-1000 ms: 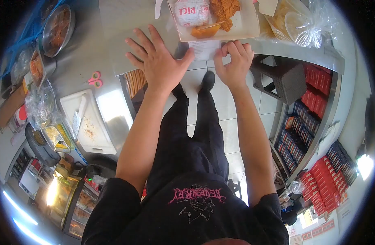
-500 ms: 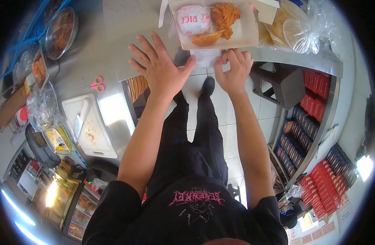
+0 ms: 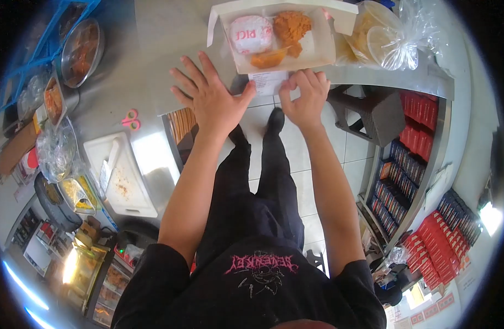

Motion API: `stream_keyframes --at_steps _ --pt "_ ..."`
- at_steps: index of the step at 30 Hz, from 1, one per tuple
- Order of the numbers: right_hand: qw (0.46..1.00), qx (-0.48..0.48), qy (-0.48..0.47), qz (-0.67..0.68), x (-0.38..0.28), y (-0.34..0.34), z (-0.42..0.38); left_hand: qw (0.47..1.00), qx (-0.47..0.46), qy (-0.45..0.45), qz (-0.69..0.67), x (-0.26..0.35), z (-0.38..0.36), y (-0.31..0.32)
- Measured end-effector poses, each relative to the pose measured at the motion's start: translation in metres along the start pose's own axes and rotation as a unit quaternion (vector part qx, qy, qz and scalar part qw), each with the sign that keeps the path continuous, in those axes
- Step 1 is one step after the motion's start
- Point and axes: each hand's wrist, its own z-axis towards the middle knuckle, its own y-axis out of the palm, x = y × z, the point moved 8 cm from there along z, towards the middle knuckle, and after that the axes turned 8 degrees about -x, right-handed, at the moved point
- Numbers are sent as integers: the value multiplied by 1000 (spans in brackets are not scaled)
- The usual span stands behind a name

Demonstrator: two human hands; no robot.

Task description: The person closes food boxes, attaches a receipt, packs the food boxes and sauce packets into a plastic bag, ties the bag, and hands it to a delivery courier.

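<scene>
A small printed paper slip (image 3: 267,83), like a receipt, sits at the front wall of an open cardboard food box (image 3: 318,54). My left hand (image 3: 216,104) has its fingers spread over the counter, and its thumb tip meets the slip's left edge. At the slip's right side, my right hand (image 3: 306,98) is closed, thumb and forefinger pinching that edge. Inside the box are a wrapped bundle marked RICE (image 3: 251,34), a piece of fried chicken (image 3: 292,26) and an orange-brown wedge-shaped piece (image 3: 268,57).
Right of the box lies a tied clear bag (image 3: 411,41) with round containers. Pink-handled scissors (image 3: 131,119) and a white cutting board (image 3: 123,181) with a knife are on the left counter. A metal bowl (image 3: 83,55) stands beyond. Below the counter is a dark stool (image 3: 372,112).
The whole view has shifted slightly, so the box appears a little further left. My right thumb and forefinger now form a clearer pinch at the slip. The left hand stays spread.
</scene>
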Motion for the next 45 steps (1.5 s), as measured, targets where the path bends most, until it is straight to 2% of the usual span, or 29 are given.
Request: stream_keyframes --at_steps 45 --pt "999 23 -27 -10 3 6 -3 999 14 30 13 -4 -3 3"
